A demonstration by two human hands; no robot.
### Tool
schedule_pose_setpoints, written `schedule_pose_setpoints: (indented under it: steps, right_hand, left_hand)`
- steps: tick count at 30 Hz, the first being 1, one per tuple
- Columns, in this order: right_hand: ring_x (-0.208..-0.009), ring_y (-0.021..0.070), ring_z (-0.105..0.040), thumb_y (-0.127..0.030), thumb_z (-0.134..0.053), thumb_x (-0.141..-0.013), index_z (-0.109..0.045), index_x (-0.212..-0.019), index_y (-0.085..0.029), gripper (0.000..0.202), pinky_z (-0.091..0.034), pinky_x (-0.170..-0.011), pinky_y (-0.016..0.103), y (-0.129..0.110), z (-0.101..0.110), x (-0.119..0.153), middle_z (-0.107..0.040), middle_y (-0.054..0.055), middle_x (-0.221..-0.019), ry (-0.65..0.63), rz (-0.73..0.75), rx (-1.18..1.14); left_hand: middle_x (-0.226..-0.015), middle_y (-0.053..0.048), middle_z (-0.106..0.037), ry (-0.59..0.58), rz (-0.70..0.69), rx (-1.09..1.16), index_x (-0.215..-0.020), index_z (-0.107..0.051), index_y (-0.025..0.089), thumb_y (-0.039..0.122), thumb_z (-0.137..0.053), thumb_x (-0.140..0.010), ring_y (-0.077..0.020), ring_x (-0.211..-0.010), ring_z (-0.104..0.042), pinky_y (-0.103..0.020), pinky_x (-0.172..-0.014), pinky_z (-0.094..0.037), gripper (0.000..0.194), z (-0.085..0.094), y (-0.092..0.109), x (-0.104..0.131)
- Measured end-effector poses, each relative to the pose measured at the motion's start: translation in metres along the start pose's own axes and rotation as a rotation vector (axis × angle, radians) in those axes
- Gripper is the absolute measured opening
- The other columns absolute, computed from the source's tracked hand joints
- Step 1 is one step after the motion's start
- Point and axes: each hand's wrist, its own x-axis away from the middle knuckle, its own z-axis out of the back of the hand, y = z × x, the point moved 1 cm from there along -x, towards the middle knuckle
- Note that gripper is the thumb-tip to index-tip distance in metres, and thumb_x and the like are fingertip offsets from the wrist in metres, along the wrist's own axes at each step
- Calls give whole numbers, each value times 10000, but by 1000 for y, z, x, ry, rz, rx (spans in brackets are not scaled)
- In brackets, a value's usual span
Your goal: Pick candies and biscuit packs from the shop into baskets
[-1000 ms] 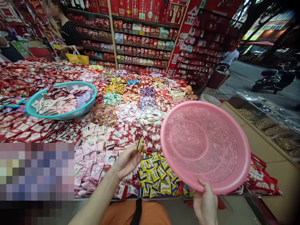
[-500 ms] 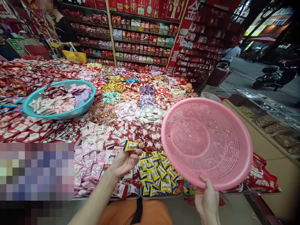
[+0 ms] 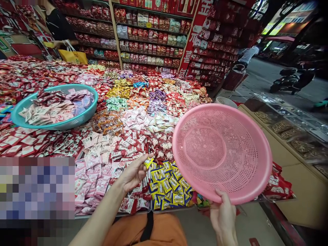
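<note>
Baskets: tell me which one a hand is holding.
The pink basket, gripped by the right hand; the teal basket, farther left, has no hand on it.

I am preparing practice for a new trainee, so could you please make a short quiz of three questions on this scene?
1. What does the person's left hand hold?
2. True or false: the right hand grips the rim of the round, pink, perforated plastic basket.
3. As the camera sees it, where is the wide, turquoise plastic basket?
A) Right of the pink basket
B) Left of the pink basket
C) Directly below the pink basket

Key:
1. One small, yellow, wrapped packet.
2. True.
3. B.
</note>
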Motion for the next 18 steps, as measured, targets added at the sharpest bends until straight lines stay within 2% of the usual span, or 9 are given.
schedule_pose_setpoints:
  steps: [4,10,14,18]
  right_hand:
    - [-634,97,-511,-151,-707,-516,-569,-717,-164,244,-428,-414,147,1,4,1,-516,-47,-739,16,-4,5]
    - [-636,97,-531,-161,-703,-542,-564,-740,-166,242,-463,-438,155,4,0,3,-544,-49,-757,-8,-31,-5]
    - [-587,82,-546,-184,-701,-566,-570,-787,-169,257,-486,-435,148,0,-16,12,-599,-45,-790,-102,-134,-50]
    - [-610,97,-592,-222,-691,-609,-574,-885,-198,301,-524,-472,180,-12,-44,34,-645,-49,-819,-261,-228,-104]
  left_hand:
    - [-831,-13,-607,37,-160,-181,-893,-618,168,217,-708,-714,-88,-646,-640,-120,-486,-528,207,-7,-2,9]
    - [-978,-49,-623,-6,-323,-463,-930,-637,186,294,-712,-700,-155,-776,-650,-190,-573,-538,265,-29,5,34]
    - [-921,-37,-619,-24,-369,-552,-952,-636,197,279,-706,-701,-162,-776,-631,-223,-600,-537,273,-37,7,42]
    - [-972,-50,-614,-47,-444,-619,-911,-638,192,246,-682,-719,-161,-818,-593,-234,-628,-529,203,-43,4,46]
